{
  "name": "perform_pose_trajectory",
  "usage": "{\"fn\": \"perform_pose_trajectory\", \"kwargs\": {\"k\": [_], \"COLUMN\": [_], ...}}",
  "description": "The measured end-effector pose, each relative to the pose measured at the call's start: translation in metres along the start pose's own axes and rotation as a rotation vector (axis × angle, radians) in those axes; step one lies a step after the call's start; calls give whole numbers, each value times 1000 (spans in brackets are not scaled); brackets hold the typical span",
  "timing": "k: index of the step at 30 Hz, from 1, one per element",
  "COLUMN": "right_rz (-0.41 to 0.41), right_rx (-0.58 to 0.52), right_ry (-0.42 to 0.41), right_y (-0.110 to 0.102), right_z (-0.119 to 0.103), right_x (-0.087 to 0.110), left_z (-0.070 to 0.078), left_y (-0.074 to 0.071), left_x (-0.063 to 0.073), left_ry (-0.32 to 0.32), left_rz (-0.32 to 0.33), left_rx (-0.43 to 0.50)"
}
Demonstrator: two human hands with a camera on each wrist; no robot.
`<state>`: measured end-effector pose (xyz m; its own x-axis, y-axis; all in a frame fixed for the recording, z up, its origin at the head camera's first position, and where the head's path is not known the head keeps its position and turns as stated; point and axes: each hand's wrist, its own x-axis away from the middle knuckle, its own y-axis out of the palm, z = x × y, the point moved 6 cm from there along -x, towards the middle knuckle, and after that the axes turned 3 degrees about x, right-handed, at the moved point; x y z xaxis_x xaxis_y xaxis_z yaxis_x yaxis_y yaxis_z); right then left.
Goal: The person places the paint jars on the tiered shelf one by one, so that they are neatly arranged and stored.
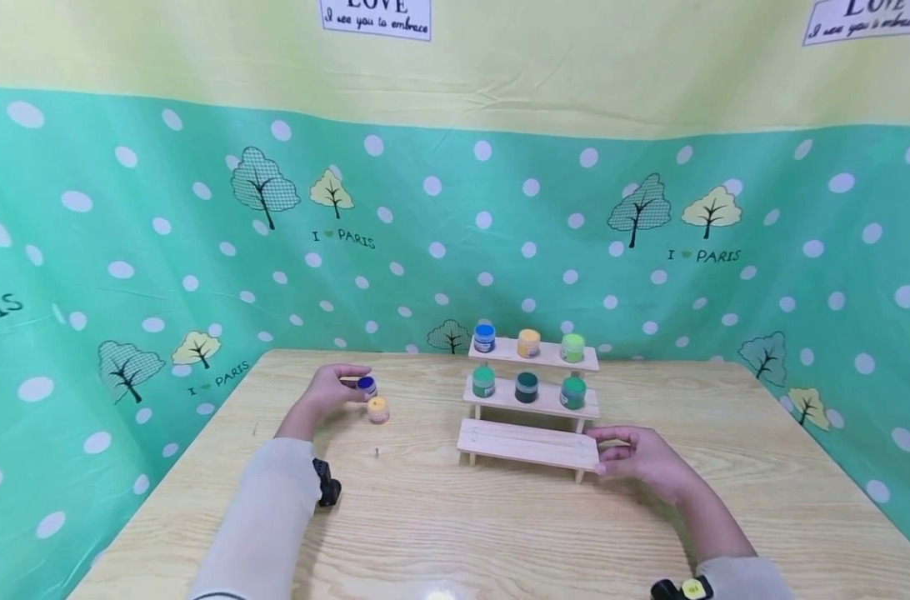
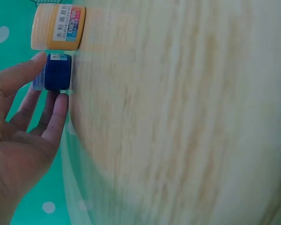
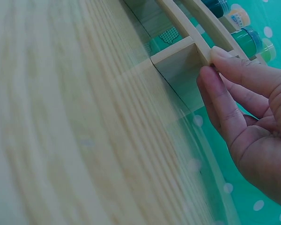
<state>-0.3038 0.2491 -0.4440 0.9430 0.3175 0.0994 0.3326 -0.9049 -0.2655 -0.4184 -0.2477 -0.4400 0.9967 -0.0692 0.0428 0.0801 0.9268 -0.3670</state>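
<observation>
At the left of the table, my left hand (image 1: 335, 387) has its thumb and fingers around a dark blue paint jar (image 2: 57, 72), which stands on the wood. Beside that jar sits an orange-yellow paint jar (image 1: 378, 410), its printed label facing up in the left wrist view. My right hand (image 1: 642, 458) pinches the right end of the lowest tier of a three-tier wooden stand (image 1: 526, 442), thumb on top and fingertips beneath. The stand's middle tier carries a green jar (image 1: 483, 382), a dark teal jar (image 1: 526, 387) and another green jar (image 1: 572, 393).
Along the top tier are a blue jar (image 1: 484, 338), an orange-yellow jar (image 1: 528, 343) and a light green jar (image 1: 572, 348). The lowest tier shows bare wood. A polka-dot curtain (image 1: 530, 217) hangs behind the wooden table (image 1: 425, 525).
</observation>
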Motion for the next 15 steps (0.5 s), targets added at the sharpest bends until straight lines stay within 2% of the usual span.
{"fn": "perform_pose_trajectory", "kwargs": {"k": [4,15], "right_rz": [4,-7], "right_rx": [3,0], "right_ry": [4,-5], "right_y": [0,0], "right_z": [-2,-1], "right_x": [1,1], "left_z": [-4,-2], "left_y": [0,-3], "left_x": [-2,6], "left_ry": [6,7], "left_rz": [15,88], "left_rx": [-28,-50]}}
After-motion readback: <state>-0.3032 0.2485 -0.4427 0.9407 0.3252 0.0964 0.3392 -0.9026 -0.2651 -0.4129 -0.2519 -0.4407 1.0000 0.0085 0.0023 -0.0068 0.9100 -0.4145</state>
